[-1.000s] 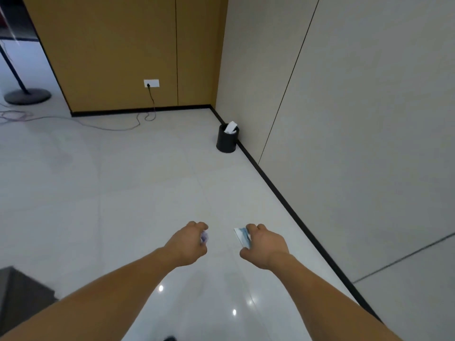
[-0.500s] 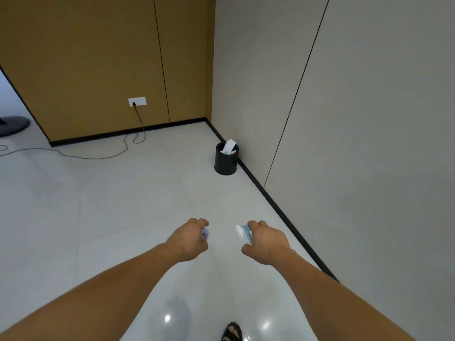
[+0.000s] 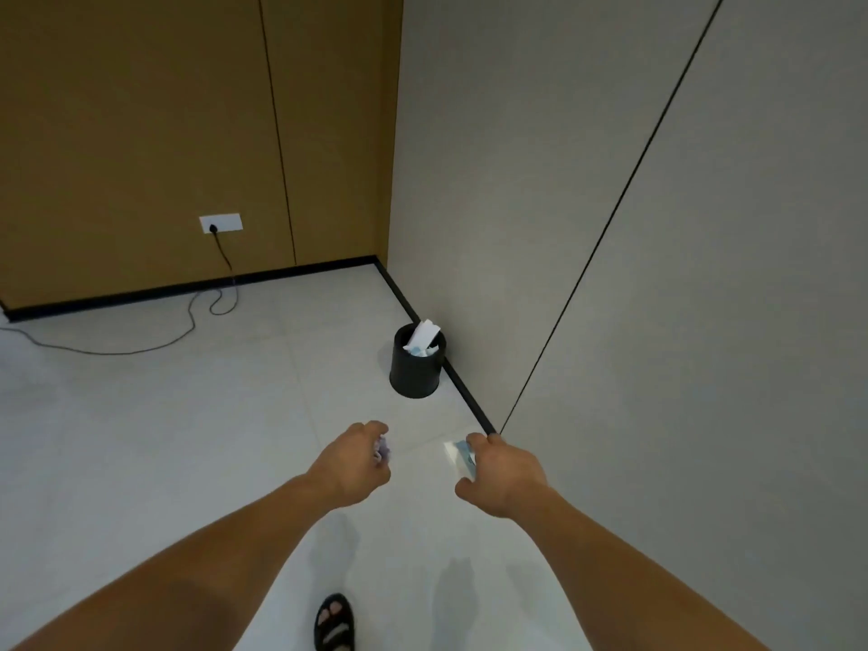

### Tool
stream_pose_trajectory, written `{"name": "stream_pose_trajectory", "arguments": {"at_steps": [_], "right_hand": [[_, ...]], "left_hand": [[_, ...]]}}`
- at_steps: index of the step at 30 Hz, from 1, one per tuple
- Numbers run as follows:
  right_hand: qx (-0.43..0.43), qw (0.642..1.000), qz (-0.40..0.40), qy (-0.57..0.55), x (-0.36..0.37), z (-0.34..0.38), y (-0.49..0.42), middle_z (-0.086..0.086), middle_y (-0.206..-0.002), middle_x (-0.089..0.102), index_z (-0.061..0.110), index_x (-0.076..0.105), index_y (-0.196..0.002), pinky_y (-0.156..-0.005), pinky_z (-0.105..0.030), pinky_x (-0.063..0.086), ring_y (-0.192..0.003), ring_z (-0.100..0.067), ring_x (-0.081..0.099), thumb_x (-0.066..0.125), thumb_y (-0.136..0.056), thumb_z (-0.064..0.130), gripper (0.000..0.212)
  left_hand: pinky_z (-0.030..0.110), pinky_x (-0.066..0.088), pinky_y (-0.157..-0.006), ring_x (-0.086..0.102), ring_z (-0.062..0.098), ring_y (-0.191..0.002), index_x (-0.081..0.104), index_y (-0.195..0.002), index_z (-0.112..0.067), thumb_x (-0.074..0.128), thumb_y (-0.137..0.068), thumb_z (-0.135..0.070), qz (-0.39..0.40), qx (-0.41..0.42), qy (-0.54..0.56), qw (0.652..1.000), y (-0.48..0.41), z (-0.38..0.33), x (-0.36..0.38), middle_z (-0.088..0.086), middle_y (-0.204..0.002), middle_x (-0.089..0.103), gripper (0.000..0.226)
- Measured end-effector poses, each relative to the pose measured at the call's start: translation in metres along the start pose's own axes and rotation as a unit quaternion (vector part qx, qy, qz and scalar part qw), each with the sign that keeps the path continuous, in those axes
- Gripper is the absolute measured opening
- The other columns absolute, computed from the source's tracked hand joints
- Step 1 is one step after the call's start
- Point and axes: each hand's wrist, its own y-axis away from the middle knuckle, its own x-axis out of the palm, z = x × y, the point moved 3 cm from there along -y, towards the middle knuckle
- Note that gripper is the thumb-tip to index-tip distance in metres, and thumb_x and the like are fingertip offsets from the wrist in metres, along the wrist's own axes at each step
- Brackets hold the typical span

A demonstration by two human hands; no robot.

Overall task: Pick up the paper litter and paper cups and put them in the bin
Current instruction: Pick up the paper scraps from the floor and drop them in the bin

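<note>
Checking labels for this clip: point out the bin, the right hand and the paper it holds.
bin (image 3: 415, 375): head view, black outer wall.
right hand (image 3: 506, 472): head view, back of the hand.
blue-white paper (image 3: 456, 455): head view, pale edge beside the fingers.

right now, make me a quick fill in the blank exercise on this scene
The bin is coloured ____. White paper sticks up out of the ____. The white and blue paper is in the ____ hand's grip. The cable plugs into a white ____.
Missing words: black; bin; right; socket.
</note>
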Motion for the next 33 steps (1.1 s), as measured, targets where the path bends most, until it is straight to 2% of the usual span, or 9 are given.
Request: {"name": "stream_pose_trajectory", "arguments": {"at_steps": [3,5,10,13,17,21,25,29,33], "right_hand": [[0.019,1.0,0.02,0.003,-0.021,-0.002,-0.067,-0.004,-0.126,0.049,0.023,0.034,-0.141,-0.083,-0.034,0.049,-0.107,-0.027,0.059,0.054,-0.084,0.05,0.067],[0.027,1.0,0.013,-0.001,-0.038,-0.001,-0.111,-0.004,-0.126,0.049,0.024,0.034,-0.142,-0.084,-0.034,0.05,-0.106,-0.026,0.059,0.053,-0.083,0.05,0.067],[0.031,0.999,0.024,-0.014,-0.063,-0.003,-0.207,-0.004,-0.127,0.05,0.023,0.033,-0.143,-0.079,-0.031,0.047,-0.106,-0.025,0.059,0.055,-0.085,0.051,0.068],[0.036,0.999,0.025,-0.023,-0.073,-0.013,-0.27,-0.004,-0.122,0.052,0.023,0.037,-0.14,-0.074,-0.03,0.043,-0.103,-0.025,0.059,0.056,-0.084,0.051,0.066],[0.029,0.998,0.029,-0.045,-0.092,-0.032,-0.367,-0.005,-0.122,0.053,0.024,0.037,-0.139,-0.076,-0.03,0.044,-0.104,-0.026,0.06,0.057,-0.082,0.051,0.067],[0.026,0.997,0.056,-0.055,-0.115,-0.044,-0.454,-0.005,-0.128,0.052,0.023,0.036,-0.141,-0.084,-0.033,0.046,-0.11,-0.027,0.059,0.056,-0.082,0.051,0.068],[0.023,0.996,0.073,-0.051,-0.131,-0.059,-0.529,-0.006,-0.126,0.053,0.022,0.038,-0.139,-0.085,-0.032,0.046,-0.111,-0.027,0.058,0.057,-0.084,0.048,0.064],[0.045,0.991,0.106,-0.063,-0.129,-0.067,-0.597,-0.006,-0.124,0.052,0.024,0.036,-0.142,-0.084,-0.033,0.049,-0.107,-0.027,0.06,0.059,-0.083,0.048,0.067],[0.074,0.987,0.119,-0.074,-0.109,-0.071,-0.678,-0.004,-0.12,0.052,0.024,0.036,-0.137,-0.083,-0.034,0.051,-0.1,-0.025,0.061,0.059,-0.082,0.052,0.065]], "left_hand": [[0.026,0.053,-0.082,0.061,0.019,-0.095,0.046,-0.135,-0.013,0.062,-0.087,-0.018,0.007,0.005,0.006,1.0,-0.071,0.0,-0.022,0.005,-0.118,0.055,0.05],[0.027,0.051,-0.086,0.061,0.019,-0.098,0.045,-0.135,-0.013,0.061,-0.088,-0.02,0.011,0.014,-0.006,1.0,-0.116,-0.002,-0.039,0.006,-0.12,0.055,0.049],[0.029,0.05,-0.09,0.06,0.02,-0.101,0.049,-0.128,-0.011,0.063,-0.087,-0.02,0.034,0.013,-0.032,0.999,-0.22,-0.01,-0.074,0.008,-0.119,0.057,0.044],[0.025,0.047,-0.09,0.059,0.02,-0.102,0.053,-0.123,-0.01,0.062,-0.085,-0.02,0.051,0.019,-0.047,0.997,-0.289,-0.016,-0.082,0.008,-0.12,0.056,0.04],[0.019,0.04,-0.088,0.057,0.021,-0.109,0.055,-0.123,-0.012,0.063,-0.085,-0.018,0.065,0.005,-0.051,0.997,-0.383,-0.021,-0.094,0.007,-0.123,0.054,0.04],[0.012,0.035,-0.082,0.057,0.021,-0.108,0.054,-0.123,-0.011,0.063,-0.085,-0.018,0.075,-0.012,-0.048,0.996,-0.467,-0.028,-0.109,0.008,-0.123,0.055,0.04],[0.023,0.046,-0.087,0.058,0.024,-0.106,0.048,-0.129,-0.012,0.065,-0.085,-0.018,0.09,-0.04,-0.027,0.995,-0.548,-0.03,-0.12,0.01,-0.124,0.054,0.048],[0.027,0.045,-0.093,0.055,0.026,-0.11,0.046,-0.131,-0.013,0.065,-0.085,-0.023,0.133,-0.039,-0.036,0.99,-0.624,-0.016,-0.12,0.009,-0.126,0.052,0.05],[0.031,0.047,-0.088,0.058,0.027,-0.108,0.051,-0.114,-0.013,0.058,-0.089,-0.022,0.168,-0.041,-0.022,0.985,-0.713,0.012,-0.115,0.004,-0.11,0.055,0.027]]}}
